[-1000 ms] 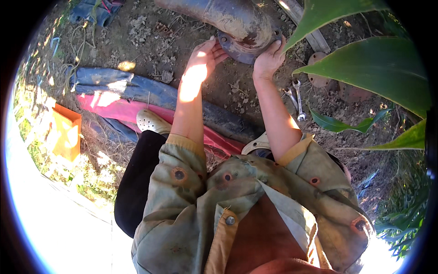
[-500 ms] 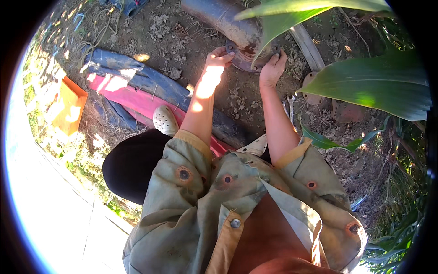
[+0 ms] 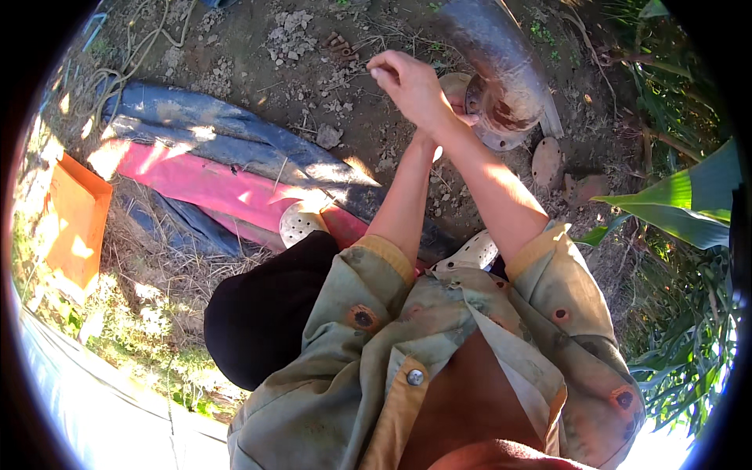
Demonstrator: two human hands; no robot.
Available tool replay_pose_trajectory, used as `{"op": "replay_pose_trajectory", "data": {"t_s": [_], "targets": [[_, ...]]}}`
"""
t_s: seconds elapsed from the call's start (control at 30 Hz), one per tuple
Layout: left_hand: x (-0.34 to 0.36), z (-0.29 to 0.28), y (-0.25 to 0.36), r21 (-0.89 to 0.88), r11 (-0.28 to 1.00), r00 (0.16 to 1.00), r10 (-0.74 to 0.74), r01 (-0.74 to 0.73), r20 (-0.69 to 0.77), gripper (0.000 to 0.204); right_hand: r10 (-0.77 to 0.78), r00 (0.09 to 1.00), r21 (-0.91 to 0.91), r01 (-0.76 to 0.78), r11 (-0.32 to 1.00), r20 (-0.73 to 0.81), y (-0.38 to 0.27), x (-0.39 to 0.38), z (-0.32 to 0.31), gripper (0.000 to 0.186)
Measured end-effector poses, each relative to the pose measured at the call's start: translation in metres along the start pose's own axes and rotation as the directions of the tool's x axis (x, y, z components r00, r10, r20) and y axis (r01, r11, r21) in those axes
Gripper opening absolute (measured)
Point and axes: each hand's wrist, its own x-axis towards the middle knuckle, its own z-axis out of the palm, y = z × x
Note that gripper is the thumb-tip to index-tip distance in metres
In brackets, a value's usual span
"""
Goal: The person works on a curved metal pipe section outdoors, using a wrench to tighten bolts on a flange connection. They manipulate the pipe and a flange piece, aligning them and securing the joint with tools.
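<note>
A rusty, dark metal pipe lies at the top, its near end carrying a round flange with bolt holes. My left hand grips the flange's left edge, mostly hidden behind my right forearm. Crossing over the left wrist, my right hand hovers left of the pipe. Its fingers are loosely bent and apart, and nothing shows in them. Beyond it on the soil lies a small heap of rusty bolts. Partly covered by the hand and pipe is a pale round plate.
A round rusty plate and a reddish metal piece lie right of the flange. Blue sheeting and pink sheeting stretch across the left, near an orange panel. Broad green leaves hang at right.
My right hand has left the flange's right side and crossed leftward over my left arm. The left hand stays at the flange's left edge. The view has shifted, and the large leaves have moved away from the pipe.
</note>
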Motion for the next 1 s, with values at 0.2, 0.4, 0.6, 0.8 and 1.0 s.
{"op": "replay_pose_trajectory", "data": {"t_s": [0.2, 0.4, 0.6, 0.8, 1.0], "targets": [[0.001, 0.011, -0.019, -0.221, 0.974, 0.992, -0.077, 0.054, -0.096, 0.043, 0.287, 0.953, -0.442, -0.217, 0.870, 0.098, 0.082, 0.088, 0.049, 0.028], [-0.010, -0.001, -0.012, -0.150, 0.981, 0.989, -0.132, 0.121, -0.070, 0.043, 0.366, 0.923, -0.617, -0.220, 0.755, 0.119, 0.082, 0.096, 0.087, 0.028], [-0.005, 0.012, -0.015, -0.071, 0.987, 0.989, -0.147, 0.146, -0.020, 0.042, 0.309, 0.951, -0.374, -0.296, 0.879, -0.025, 0.065, 0.094, 0.062, 0.023], [-0.001, -0.020, -0.037, -0.063, 0.997, 0.998, -0.042, 0.038, -0.055, 0.039, 0.235, 0.954, 0.143, -0.210, 0.967, -0.185, -0.055, 0.001, 0.003, 0.026], [-0.017, 0.035, 0.036, -0.137, 0.977, 0.968, -0.187, 0.165, -0.168, 0.029, 0.356, 0.779, -0.046, -0.440, 0.897, -0.517, -0.031, -0.106, -0.062, 0.025]]}}
